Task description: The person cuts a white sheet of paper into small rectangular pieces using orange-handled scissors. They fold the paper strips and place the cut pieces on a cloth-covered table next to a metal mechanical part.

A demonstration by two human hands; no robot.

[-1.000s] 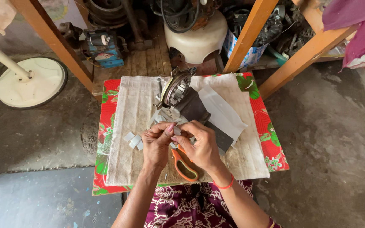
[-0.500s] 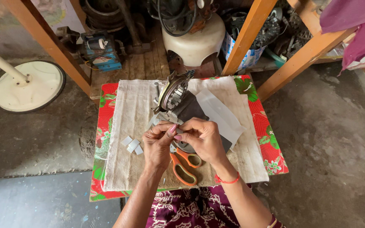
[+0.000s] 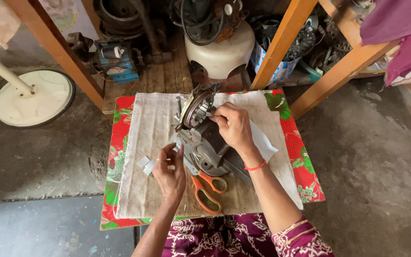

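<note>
A round metal motor stator (image 3: 197, 107) stands tilted on a dark grey motor housing (image 3: 215, 154) in the middle of a small cloth-covered table (image 3: 141, 143). My right hand (image 3: 234, 126) reaches over the housing, and its curled fingertips pinch at the stator's right rim. My left hand (image 3: 170, 173) hovers left of the housing with a small white paper slip (image 3: 177, 145) between its fingertips. Orange-handled scissors (image 3: 208, 190) lie on the cloth just right of my left wrist.
Loose white paper slips (image 3: 146, 164) lie on the cloth left of my left hand. A white sheet (image 3: 262, 140) sits under my right wrist. Orange wooden legs (image 3: 281, 43), a white stool (image 3: 224, 52), a fan base (image 3: 29, 97) and cluttered parts surround the table.
My hands were together over the housing; my right hand has since moved up to the stator. My left hand stayed low, and the scissors now lie uncovered.
</note>
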